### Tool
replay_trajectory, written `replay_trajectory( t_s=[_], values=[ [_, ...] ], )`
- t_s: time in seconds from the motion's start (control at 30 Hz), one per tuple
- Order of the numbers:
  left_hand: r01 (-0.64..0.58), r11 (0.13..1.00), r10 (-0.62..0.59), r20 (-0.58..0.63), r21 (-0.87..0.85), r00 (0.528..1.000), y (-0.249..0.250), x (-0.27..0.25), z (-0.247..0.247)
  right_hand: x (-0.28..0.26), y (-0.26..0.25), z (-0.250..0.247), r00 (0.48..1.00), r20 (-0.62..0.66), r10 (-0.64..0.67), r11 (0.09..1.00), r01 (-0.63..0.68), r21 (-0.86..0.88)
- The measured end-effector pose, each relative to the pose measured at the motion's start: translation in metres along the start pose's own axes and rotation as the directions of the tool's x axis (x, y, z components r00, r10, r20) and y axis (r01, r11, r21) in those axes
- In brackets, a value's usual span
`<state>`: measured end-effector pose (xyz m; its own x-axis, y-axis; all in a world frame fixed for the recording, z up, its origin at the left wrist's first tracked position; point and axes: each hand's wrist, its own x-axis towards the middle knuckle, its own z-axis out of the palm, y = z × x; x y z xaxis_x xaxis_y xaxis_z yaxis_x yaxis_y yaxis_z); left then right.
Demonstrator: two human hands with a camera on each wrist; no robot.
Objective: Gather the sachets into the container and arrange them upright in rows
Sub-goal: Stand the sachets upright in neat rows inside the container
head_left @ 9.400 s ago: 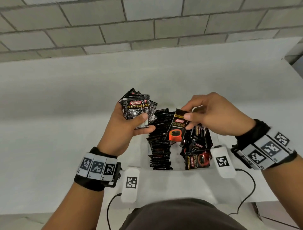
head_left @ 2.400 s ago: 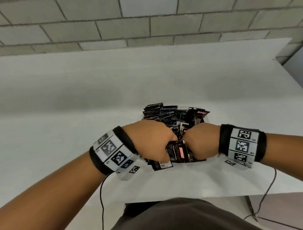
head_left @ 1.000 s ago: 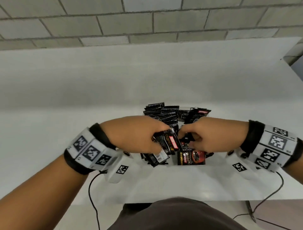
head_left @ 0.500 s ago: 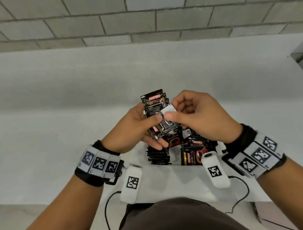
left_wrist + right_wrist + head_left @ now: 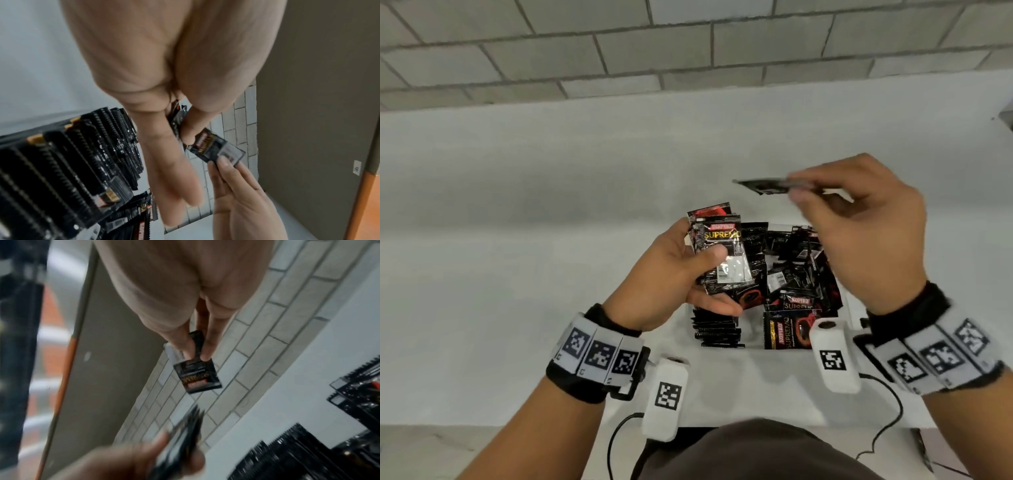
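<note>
Since a moment ago the right hand (image 5: 859,222) is lifting away, grip pinching one black foil sachet (image 5: 767,185); left hand (image 5: 671,274) is clutching a stack of black sachets (image 5: 722,253) above the clear container (image 5: 849,308). Loose pinch risks a drop onto the white tabletop (image 5: 551,240).

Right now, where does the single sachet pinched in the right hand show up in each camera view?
Head: single sachet upper right of centre, seen edge-on.
Left wrist: centre right, beyond the left thumb.
Right wrist: centre, hanging from the fingers.
Shared landmark: the brick wall behind it.
</note>
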<state>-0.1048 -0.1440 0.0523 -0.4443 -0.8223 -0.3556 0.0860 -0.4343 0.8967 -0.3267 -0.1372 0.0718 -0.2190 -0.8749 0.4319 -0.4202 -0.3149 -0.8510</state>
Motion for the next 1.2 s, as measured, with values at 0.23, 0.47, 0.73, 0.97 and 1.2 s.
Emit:
replay_trajectory(
  t_s=[0.23, 0.47, 0.73, 0.97, 1.2],
  values=[
    [-0.067, 0.992, 0.062, -0.05, -0.103, 0.997, 0.004, 0.005, 0.002, -0.032, 0.016, 0.023, 0.904, 0.394, -0.166, 0.949, 0.255, -0.185],
    [-0.083, 0.988, 0.083, 0.007, 0.128, 0.997, 0.001, 0.003, -0.007, -0.015, 0.009, 0.018, 0.927, 0.373, -0.039, 0.974, 0.119, -0.195],
    [-0.134, 0.967, 0.148, -0.05, 0.216, 0.988, 0.002, 0.004, -0.023, 0.008, 0.009, -0.008, 0.883, 0.387, 0.265, 0.964, -0.242, -0.106],
    [-0.149, 0.976, 0.19, -0.281, 0.162, 0.941, 0.0, -0.006, -0.055, 0.006, 0.016, -0.02, 0.725, 0.601, 0.338, 0.919, -0.115, -0.377],
    [-0.142, 0.974, 0.182, -0.244, 0.174, 0.952, -0.005, -0.008, -0.05, -0.004, 0.027, 0.006, 0.733, 0.646, 0.213, 0.915, 0.082, -0.395]
  ],
)
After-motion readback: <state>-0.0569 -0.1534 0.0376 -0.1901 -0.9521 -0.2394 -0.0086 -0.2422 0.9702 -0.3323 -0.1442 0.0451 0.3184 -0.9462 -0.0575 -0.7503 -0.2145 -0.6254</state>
